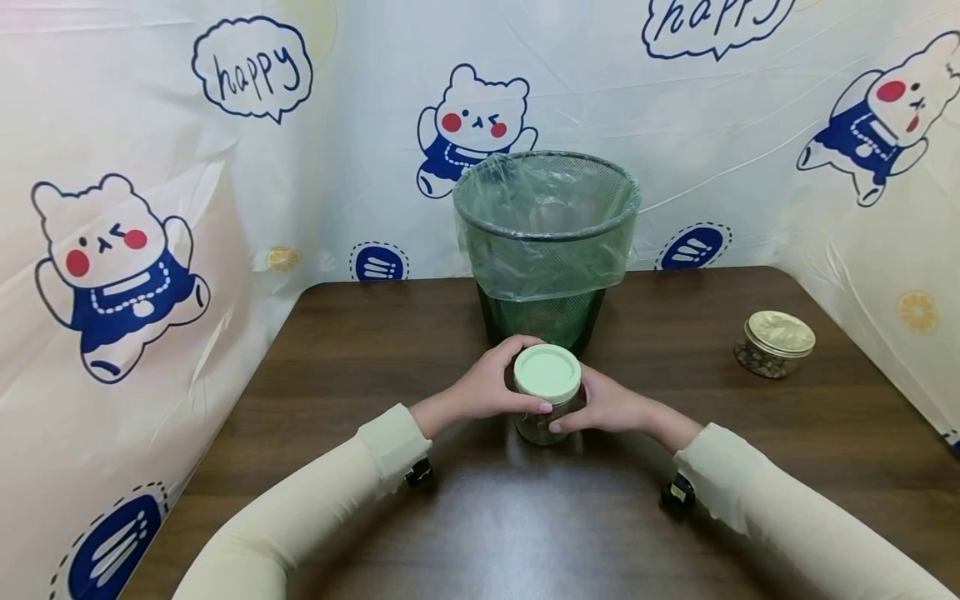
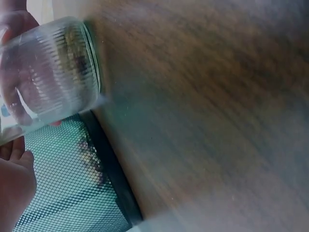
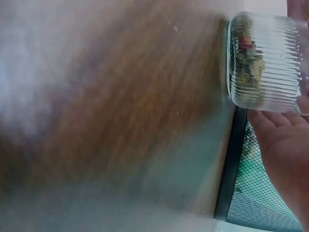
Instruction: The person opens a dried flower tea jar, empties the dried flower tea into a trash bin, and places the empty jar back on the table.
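Note:
A ribbed clear glass jar (image 3: pixel 270 63) with a pale green lid (image 1: pixel 547 372) stands upright in the middle of the wooden table, close in front of the bin. Dried bits in yellowish, brown and red tones form a low layer at its bottom. From the left, my left hand (image 1: pixel 498 383) curls round the jar's upper part, thumb across the front below the lid. My right hand (image 1: pixel 607 402) grips the other side, its thumb also on the front. Both wrist views show the jar (image 2: pixel 53 72) with fingers around its upper end.
Behind the jar stands a mesh bin (image 1: pixel 546 317) lined with a translucent green bag (image 1: pixel 551 267); some bits show through its mesh low down. A squat round jar (image 1: pixel 774 343) with a gold lid and dark contents sits at the table's right. Printed cloth (image 1: pixel 360 150) hangs around the back and sides.

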Motion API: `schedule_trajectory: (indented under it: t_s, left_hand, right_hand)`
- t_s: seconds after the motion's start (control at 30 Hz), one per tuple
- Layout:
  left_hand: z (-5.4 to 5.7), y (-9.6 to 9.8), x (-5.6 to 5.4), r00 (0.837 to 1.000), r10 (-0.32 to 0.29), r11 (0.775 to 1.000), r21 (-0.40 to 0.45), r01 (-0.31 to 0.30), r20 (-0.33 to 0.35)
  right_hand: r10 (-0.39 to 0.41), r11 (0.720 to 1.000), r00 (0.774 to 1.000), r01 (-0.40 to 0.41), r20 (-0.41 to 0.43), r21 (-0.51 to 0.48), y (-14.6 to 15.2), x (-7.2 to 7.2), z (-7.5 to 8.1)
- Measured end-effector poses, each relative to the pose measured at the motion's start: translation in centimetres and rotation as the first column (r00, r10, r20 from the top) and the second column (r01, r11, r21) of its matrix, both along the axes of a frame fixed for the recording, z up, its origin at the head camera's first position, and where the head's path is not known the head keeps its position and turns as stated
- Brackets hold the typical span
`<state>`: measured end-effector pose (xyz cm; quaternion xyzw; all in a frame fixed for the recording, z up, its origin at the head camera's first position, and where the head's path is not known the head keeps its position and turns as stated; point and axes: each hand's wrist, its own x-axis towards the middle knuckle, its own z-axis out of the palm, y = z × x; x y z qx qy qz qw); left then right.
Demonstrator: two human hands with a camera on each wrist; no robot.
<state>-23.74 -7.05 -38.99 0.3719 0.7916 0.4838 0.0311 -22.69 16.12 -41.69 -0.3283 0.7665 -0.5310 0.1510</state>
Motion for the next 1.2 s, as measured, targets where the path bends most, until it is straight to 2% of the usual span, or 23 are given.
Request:
schedule_trajectory:
  t_s: [0.17, 0.3, 0.43, 0.53, 0.7, 0.83, 0.93, 1.03, 1.2]
  left_hand:
    - [-0.2, 0.1, 0.7, 0.997, 0.076, 0.997, 0.009, -0.076, -0.004]
    - [-0.4, 0.5, 1.4, 0.989, 0.149, 0.989, 0.020, -0.148, -0.016]
    - [-0.7, 1.0, 2.0, 0.973, 0.230, 0.973, 0.037, -0.230, -0.007]
    - [-0.9, 1.3, 2.4, 0.954, 0.299, 0.954, 0.036, -0.298, -0.008]
    - [-0.8, 1.7, 2.9, 0.932, 0.363, 0.932, 0.027, -0.362, -0.016]
    - [-0.7, 1.6, 3.0, 0.930, 0.368, 0.930, 0.017, -0.368, -0.019]
    - [-0.6, 1.3, 2.8, 0.937, 0.349, 0.937, 0.016, -0.348, -0.026]
    - [-0.3, 0.8, 2.4, 0.954, 0.297, 0.955, 0.023, -0.296, -0.046]
    - [0.3, 0.2, 1.6, 0.980, 0.175, 0.985, 0.033, -0.172, -0.098]
  right_hand:
    - [-0.060, 0.998, 0.998, 0.060, -0.033, 0.009, -0.3, 0.4, -0.4]
    - [-0.110, 0.994, 0.992, 0.110, -0.053, 0.001, -0.6, 0.8, -0.5]
    - [-0.160, 0.987, 0.985, 0.160, -0.069, -0.014, -1.0, 1.4, -0.4]
    - [-0.204, 0.979, 0.975, 0.204, -0.092, -0.008, -1.3, 1.7, -0.4]
    - [-0.240, 0.970, 0.965, 0.242, -0.105, 0.002, -1.5, 2.0, -0.1]
    - [-0.242, 0.970, 0.964, 0.244, -0.107, 0.004, -1.5, 2.1, -0.1]
    - [-0.239, 0.970, 0.964, 0.242, -0.120, 0.011, -1.5, 2.0, -0.2]
    - [-0.220, 0.975, 0.968, 0.223, -0.119, 0.013, -1.4, 1.9, -0.2]
    - [-0.148, 0.989, 0.986, 0.149, -0.082, 0.002, -1.1, 1.4, 0.0]
